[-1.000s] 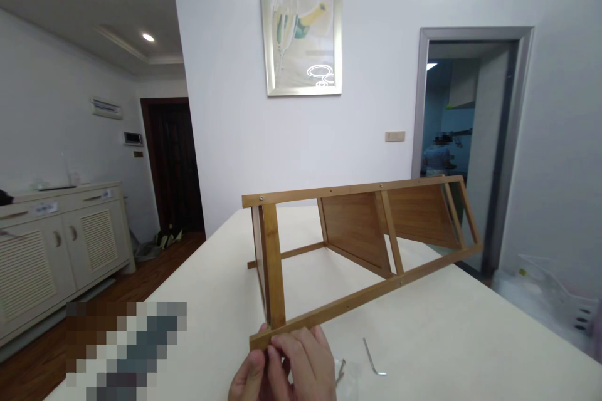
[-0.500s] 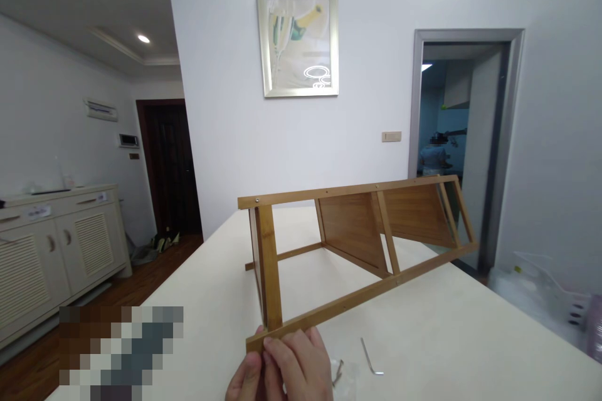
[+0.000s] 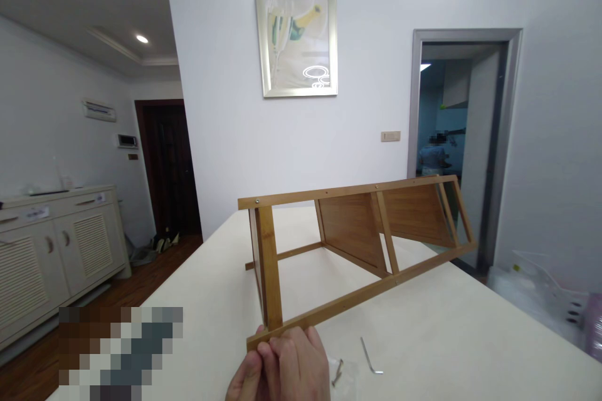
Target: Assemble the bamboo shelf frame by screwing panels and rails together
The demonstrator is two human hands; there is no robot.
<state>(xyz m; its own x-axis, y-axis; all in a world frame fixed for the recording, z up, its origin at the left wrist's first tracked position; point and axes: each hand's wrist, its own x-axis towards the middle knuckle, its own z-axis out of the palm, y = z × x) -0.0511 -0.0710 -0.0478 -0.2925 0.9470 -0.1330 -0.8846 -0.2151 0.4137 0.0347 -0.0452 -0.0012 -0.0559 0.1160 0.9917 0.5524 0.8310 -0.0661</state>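
Note:
A wooden shelf rack (image 3: 268, 263) lies on its side on the white table, its near end toward me. At the near end of its lower front rail, my left hand (image 3: 244, 379) grips the wood, with a fingertip showing behind the rail and the thumb in front. Against that same rail end, my right hand (image 3: 301, 366) has its fingers bent and pressed together; whatever they pinch is hidden. Right of this hand are a few screws (image 3: 337, 373) on a clear plastic bag (image 3: 348, 377). Farther right lies a silver hex key (image 3: 369, 357).
The white table (image 3: 446, 319) reaches back toward a wall with a framed picture (image 3: 301, 41). A white cabinet (image 3: 70, 257) stands at the left. Plastic packaging (image 3: 536, 297) sits beyond the table's right edge. Through the doorway at the right, a person (image 3: 431, 153) stands in another room.
My right hand's fingers have shifted slightly at the rail end and look more curled. The rack, screws and hex key stay in place.

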